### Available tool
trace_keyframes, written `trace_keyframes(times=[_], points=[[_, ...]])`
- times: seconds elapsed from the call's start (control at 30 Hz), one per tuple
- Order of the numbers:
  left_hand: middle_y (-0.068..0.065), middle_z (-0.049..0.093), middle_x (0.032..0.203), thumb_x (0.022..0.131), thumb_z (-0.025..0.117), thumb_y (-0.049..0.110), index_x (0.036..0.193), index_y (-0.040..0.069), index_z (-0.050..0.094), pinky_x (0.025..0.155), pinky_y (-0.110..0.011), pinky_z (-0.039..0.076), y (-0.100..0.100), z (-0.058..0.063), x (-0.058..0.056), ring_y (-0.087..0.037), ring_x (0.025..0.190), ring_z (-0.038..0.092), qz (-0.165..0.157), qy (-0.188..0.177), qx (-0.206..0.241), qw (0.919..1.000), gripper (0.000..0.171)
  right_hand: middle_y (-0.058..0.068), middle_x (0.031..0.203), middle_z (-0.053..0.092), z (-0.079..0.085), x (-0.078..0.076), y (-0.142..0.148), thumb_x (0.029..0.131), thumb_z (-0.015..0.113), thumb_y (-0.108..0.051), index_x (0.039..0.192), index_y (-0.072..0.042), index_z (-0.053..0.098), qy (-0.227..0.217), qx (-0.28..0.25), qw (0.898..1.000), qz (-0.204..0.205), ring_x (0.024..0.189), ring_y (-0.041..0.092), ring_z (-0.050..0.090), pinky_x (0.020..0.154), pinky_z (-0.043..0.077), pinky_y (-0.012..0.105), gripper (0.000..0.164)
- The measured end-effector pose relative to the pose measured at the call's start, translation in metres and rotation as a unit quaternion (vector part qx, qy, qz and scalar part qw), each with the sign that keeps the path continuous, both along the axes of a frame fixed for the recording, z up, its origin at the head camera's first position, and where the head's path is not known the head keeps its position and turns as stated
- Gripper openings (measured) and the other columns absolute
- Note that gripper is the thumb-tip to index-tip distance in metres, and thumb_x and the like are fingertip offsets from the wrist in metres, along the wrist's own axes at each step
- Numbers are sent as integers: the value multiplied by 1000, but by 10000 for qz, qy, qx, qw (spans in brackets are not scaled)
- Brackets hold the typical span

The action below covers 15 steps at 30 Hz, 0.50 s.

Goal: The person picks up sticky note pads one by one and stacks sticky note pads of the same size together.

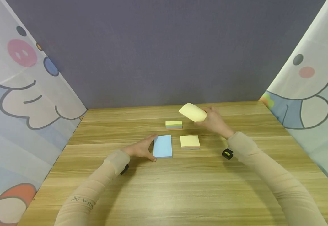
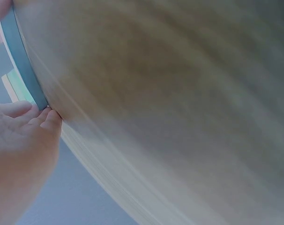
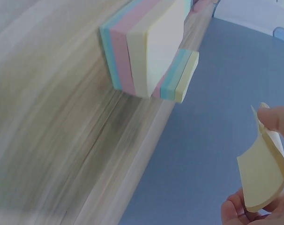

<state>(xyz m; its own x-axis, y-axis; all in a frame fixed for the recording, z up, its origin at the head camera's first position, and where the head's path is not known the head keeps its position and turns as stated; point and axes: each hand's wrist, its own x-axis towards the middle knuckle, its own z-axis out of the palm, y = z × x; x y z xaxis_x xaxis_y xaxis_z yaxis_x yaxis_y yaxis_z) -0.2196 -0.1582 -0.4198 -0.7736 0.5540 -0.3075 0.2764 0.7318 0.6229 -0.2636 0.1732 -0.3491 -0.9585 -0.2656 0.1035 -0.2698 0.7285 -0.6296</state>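
My left hand [image 1: 141,148] holds a blue sticky note pad [image 1: 162,146] at its left side, thumb at the near corner and fingers at the far corner. In the left wrist view the blue pad [image 2: 25,61] lies between them on the table. My right hand [image 1: 215,122] grips a thin yellow sticky note pad [image 1: 192,112] in the air, bent into a curve. A larger layered sticky note pad [image 1: 190,142], yellow on top with pink and blue below, sits right of the blue one. Behind stands a small layered pad [image 1: 173,124], yellow, blue-green and pink.
The wooden table [image 1: 166,194] ends at a dark grey panel [image 1: 164,56] at the back. Cartoon-printed sheets [image 1: 8,110] rise along both sides. A black wrist device [image 1: 227,153] hangs under the right cuff.
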Motion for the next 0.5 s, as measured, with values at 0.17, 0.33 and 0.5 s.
trace_keyframes(times=[0.17, 0.33, 0.5], points=[[-14, -2, 154, 67, 81, 29, 147, 5, 2, 111, -51, 15, -1, -2, 0, -33, 141, 3, -10, -2, 21, 10000, 115, 25, 124, 39, -2, 6, -6, 72, 77, -27, 131, 9, 41, -23, 17, 9998, 182, 105, 35, 41, 86, 46, 51, 78], [-14, 0, 154, 67, 81, 29, 147, 4, 4, 112, -49, 16, -1, -2, 0, -32, 141, 5, -5, 66, -4, 10000, 114, 23, 121, 41, -3, 10, -13, 70, 77, -27, 129, 9, 43, -40, 32, 9998, 199, 102, 33, 43, 85, 45, 49, 78], [-14, 1, 154, 66, 81, 28, 147, 4, 5, 112, -48, 16, -1, -2, -1, -32, 141, 6, -37, 124, -36, 9999, 114, 22, 118, 43, -3, 16, -19, 68, 78, -28, 129, 8, 44, -58, 58, 9995, 304, 101, 32, 43, 84, 44, 48, 78]])
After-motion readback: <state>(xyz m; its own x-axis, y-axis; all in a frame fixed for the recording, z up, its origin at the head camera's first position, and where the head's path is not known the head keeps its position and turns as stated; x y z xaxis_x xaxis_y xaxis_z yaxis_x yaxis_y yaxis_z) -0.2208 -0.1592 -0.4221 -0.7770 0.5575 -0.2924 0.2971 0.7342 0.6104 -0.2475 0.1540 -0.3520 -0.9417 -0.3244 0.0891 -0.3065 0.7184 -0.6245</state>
